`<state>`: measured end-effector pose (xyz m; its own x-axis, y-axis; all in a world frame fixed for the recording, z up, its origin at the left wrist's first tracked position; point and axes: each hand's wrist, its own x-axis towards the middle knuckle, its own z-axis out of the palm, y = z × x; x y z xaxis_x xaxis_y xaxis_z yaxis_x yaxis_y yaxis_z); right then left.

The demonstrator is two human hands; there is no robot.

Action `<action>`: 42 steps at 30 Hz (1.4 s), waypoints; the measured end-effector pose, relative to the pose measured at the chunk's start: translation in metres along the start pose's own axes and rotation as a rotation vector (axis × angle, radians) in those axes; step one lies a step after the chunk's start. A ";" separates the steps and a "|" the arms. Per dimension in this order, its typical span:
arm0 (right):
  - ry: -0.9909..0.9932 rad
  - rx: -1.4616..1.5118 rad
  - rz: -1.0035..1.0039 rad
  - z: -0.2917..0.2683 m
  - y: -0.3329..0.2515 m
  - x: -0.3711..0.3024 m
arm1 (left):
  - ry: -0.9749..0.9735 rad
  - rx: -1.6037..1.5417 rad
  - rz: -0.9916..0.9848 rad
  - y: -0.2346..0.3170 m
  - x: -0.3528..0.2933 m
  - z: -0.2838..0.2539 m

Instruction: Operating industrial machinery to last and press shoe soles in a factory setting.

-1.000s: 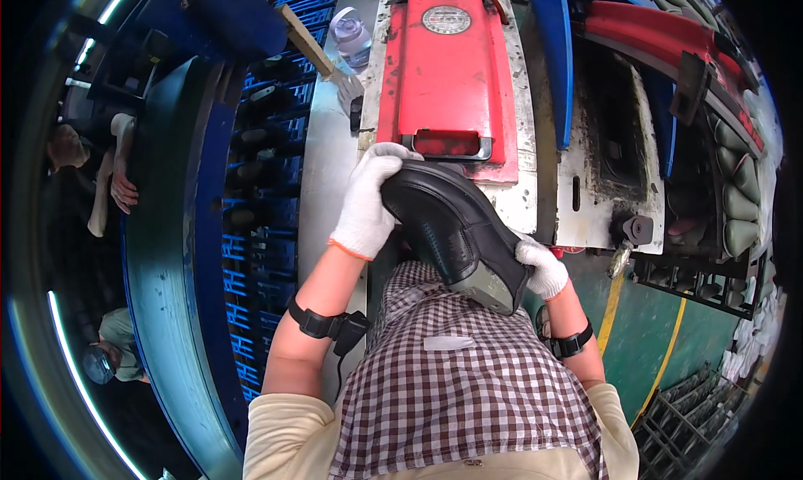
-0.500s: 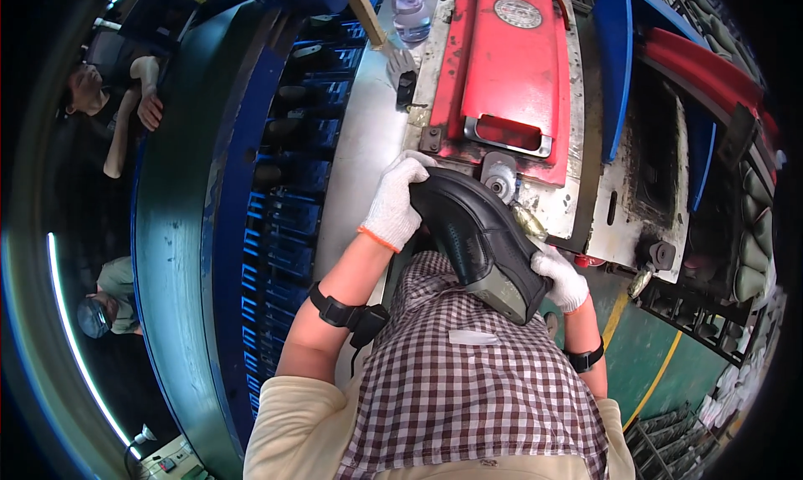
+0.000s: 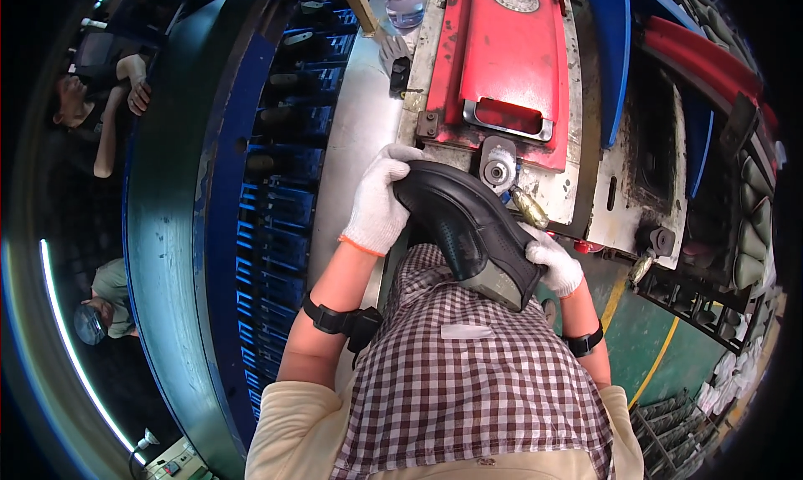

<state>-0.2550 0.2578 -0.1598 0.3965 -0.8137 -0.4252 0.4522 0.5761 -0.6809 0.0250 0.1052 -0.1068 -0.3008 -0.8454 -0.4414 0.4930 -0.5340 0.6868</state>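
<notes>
Between my two gloved hands a black leather shoe [image 3: 456, 216] is held tilted in front of my checked apron, its toe up to the left and a grey piece showing in its heel end. My left hand [image 3: 381, 200], in a white knit glove with an orange cuff, grips the toe end. My right hand [image 3: 554, 262], also in a white glove, grips the shoe near its heel; some of its fingers are hidden behind the shoe. Just past the shoe stands a machine with a red cover [image 3: 512, 61] and a round metal fitting [image 3: 498, 173] at its front.
A metal ledge [image 3: 355, 116] runs along the left, with a clear bottle [image 3: 403, 3] and a grey glove [image 3: 391, 53] on it. Beyond are blue racks [image 3: 288, 162] and a green conveyor [image 3: 163, 229], with two people past it. A second machine plate [image 3: 606, 216] stands to the right.
The shoe and both hands have shifted slightly left and its heel is turned a little, so less of the grey piece shows. Both hands still hold it.
</notes>
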 end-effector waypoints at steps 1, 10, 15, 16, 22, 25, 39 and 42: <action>-0.015 -0.013 -0.012 -0.001 -0.001 0.000 | -0.009 -0.044 -0.013 0.001 -0.002 0.002; 0.023 -0.051 0.006 0.000 -0.005 -0.009 | -0.054 -0.027 -0.010 -0.006 -0.003 0.000; 0.013 -0.071 0.022 0.001 -0.009 -0.006 | -0.037 0.017 0.018 -0.010 -0.004 -0.006; 0.013 -0.070 0.028 0.004 -0.011 -0.003 | -0.015 -0.003 0.060 -0.012 -0.001 -0.008; -0.012 -0.025 -0.029 0.045 -0.035 0.032 | -0.167 -0.312 -0.021 -0.030 -0.010 -0.019; 0.116 -0.259 -0.045 0.067 -0.034 0.065 | -0.267 -0.320 -0.066 -0.069 -0.031 -0.034; -0.164 -1.061 -0.359 0.095 -0.051 0.124 | 0.017 -0.586 0.096 -0.046 -0.043 -0.123; 0.209 -1.071 -0.434 0.066 -0.058 0.100 | 0.551 -0.384 0.077 -0.034 -0.030 -0.197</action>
<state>-0.1888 0.1487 -0.1235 0.1908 -0.9800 -0.0558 -0.4251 -0.0312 -0.9046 0.1783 0.1508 -0.2304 0.1564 -0.6974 -0.6994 0.7823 -0.3448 0.5188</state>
